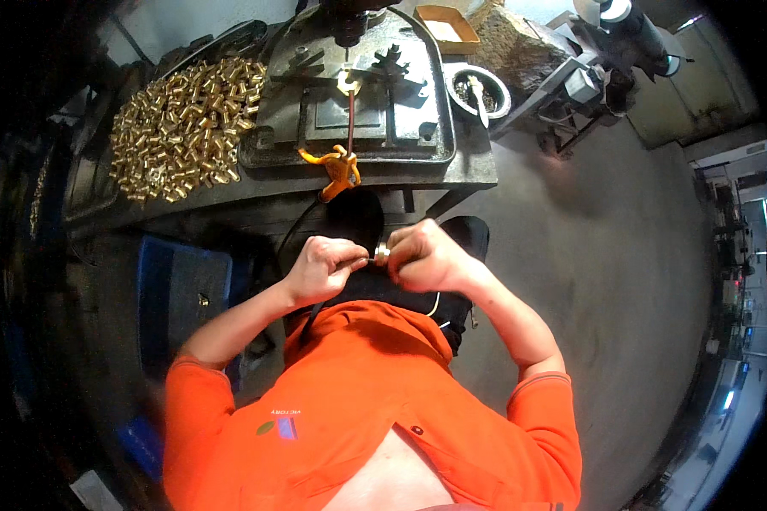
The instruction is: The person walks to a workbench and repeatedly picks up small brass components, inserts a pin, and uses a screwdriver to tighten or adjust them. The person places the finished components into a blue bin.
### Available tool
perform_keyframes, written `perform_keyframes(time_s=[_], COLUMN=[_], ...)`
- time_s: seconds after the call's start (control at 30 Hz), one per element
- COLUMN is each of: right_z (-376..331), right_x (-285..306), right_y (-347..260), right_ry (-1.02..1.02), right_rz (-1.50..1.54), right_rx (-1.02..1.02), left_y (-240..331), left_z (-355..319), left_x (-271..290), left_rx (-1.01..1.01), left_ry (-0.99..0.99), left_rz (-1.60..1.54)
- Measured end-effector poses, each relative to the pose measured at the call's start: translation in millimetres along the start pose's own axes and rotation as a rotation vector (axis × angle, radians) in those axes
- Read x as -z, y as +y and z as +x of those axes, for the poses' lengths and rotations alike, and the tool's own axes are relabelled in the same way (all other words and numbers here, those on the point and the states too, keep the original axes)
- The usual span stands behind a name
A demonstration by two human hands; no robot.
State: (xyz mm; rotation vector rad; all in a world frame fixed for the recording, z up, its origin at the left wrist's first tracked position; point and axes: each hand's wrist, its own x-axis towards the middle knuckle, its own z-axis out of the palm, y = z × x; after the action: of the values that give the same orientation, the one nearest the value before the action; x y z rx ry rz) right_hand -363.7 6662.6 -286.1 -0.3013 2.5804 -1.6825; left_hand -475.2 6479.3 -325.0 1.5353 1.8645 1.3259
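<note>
Over my lap, my right hand (428, 255) pinches a small brass fitting (382, 253) between thumb and fingers. Facing it from the left, my left hand (325, 267) is closed, its thumb and forefinger gripping a thin, dark rod-like piece (369, 260) whose tip meets the fitting. Most of that piece is hidden in my fingers, so its kind does not show. Beyond my hands, an orange air blow gun (341, 173) lies at the bench's front edge. Its long nozzle points at a brass piece (348, 83) in the fixture below a drill chuck (349, 32).
A large heap of brass fittings (192, 128) covers the bench's left side. The metal drill table (273, 140) stands mid-bench. To its right sit a white bowl (501, 106) with a brush and an open cardboard box (452, 44). A blue crate (151, 298) stands below left.
</note>
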Motion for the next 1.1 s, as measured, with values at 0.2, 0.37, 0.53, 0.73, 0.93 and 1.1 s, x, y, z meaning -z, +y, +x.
perform_keyframes(time_s=[0.2, 0.37, 0.53, 0.73, 0.93, 1.1], right_z=[-13, -6, -17, -8, -18, -11], right_x=[-18, 3, -20, 5, -15, 2], right_y=[14, 16, 2, 22, -5, 21], right_ry=[-0.013, 0.095, 0.001, 0.117, -0.019, 0.071], right_rz=[0.064, 0.221, 0.002, 0.174, -0.106, 0.054], right_rx=[-0.162, -0.213, -0.055, -0.182, -0.044, -0.224], left_y=[15, 9, 11, 4, 16, 8], left_z=[12, 10, 18, 10, 21, 11], left_x=[6, -2, 6, -8, 10, -4], left_rx=[0.034, -0.005, 0.053, -0.038, 0.073, 0.02], left_ry=[-0.052, -0.083, -0.067, -0.085, -0.068, -0.138], left_rz=[-0.002, 0.011, -0.055, -0.044, -0.054, -0.033])
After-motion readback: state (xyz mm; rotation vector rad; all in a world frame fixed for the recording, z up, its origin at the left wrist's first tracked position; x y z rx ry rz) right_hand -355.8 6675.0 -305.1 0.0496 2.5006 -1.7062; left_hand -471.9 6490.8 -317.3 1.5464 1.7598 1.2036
